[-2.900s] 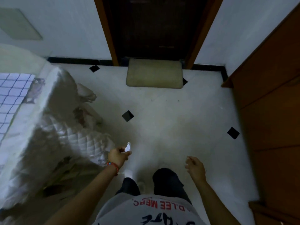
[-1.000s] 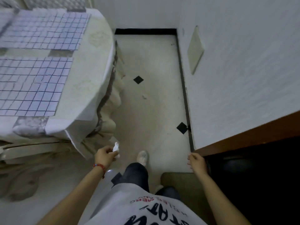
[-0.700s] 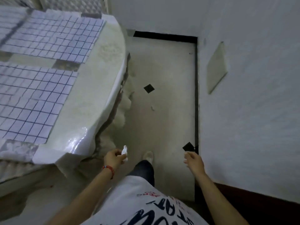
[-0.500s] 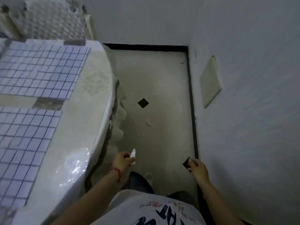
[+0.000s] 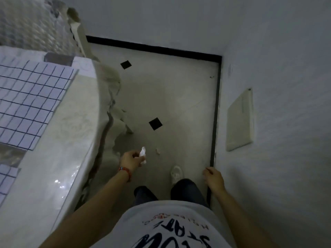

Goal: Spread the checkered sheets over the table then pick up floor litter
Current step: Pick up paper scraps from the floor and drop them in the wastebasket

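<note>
Head view: your left hand (image 5: 131, 159) pinches a crumpled white scrap (image 5: 142, 154) at centre frame, its long axis running up-frame, tip pointing up. Your right hand (image 5: 214, 179) hangs loosely curled, holding nothing, at lower right. A small litter bit (image 5: 157, 151) lies on the floor (image 5: 179, 104) just right of the scrap. Checkered sheets (image 5: 30, 101) lie flat on the counter (image 5: 75, 126) at left.

Head camera looks steeply down (wide-angle) at floor (image 5: 179, 97).
</note>
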A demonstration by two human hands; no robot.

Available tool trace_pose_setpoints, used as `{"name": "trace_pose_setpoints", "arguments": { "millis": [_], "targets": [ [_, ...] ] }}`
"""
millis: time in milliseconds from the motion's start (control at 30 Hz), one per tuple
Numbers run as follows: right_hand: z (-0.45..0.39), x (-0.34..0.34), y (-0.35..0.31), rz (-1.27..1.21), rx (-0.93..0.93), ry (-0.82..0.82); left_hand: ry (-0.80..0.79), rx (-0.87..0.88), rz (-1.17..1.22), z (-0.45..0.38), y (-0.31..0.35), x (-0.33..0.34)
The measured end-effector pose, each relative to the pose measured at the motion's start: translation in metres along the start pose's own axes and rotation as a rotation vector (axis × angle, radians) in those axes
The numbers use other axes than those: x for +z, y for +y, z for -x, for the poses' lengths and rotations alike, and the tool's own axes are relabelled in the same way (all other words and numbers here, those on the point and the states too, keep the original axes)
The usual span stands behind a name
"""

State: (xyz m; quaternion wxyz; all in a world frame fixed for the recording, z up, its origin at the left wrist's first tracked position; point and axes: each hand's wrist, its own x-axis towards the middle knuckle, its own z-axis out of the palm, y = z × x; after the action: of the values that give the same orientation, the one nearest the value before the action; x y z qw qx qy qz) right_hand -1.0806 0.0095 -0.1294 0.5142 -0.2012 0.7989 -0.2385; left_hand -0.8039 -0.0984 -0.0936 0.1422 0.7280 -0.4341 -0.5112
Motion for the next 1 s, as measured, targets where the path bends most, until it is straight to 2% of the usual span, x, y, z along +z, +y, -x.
{"name": "trace_pose_setpoints", "arguments": {
  "millis": [200, 400, 533, 633, 800, 1000],
  "targets": [
    [-0.074, 0.007, -0.071, 0.173, -0.04, -0.147, 0.072, -0.162, 0.053, -0.032, 0.002, 0.012],
    [-0.146, 0.054, -0.084, 0.269, -0.017, -0.231, 0.075, -0.243, -0.007, -0.088, -0.017, 0.036],
    [-0.198, 0.091, -0.067, 0.278, 0.002, -0.228, 0.03, -0.267, -0.068, -0.142, -0.038, 0.065],
    [-0.237, 0.121, -0.045, 0.306, -0.004, -0.238, -0.008, -0.307, -0.019, -0.188, -0.063, 0.09],
    [-0.313, 0.176, 0.001, 0.358, 0.027, -0.268, 0.069, -0.311, -0.063, -0.27, -0.12, 0.129],
    [-0.417, 0.248, 0.069, 0.576, -0.083, -0.373, 0.115, -0.356, -0.067, -0.364, -0.211, 0.182]
  ]
}}
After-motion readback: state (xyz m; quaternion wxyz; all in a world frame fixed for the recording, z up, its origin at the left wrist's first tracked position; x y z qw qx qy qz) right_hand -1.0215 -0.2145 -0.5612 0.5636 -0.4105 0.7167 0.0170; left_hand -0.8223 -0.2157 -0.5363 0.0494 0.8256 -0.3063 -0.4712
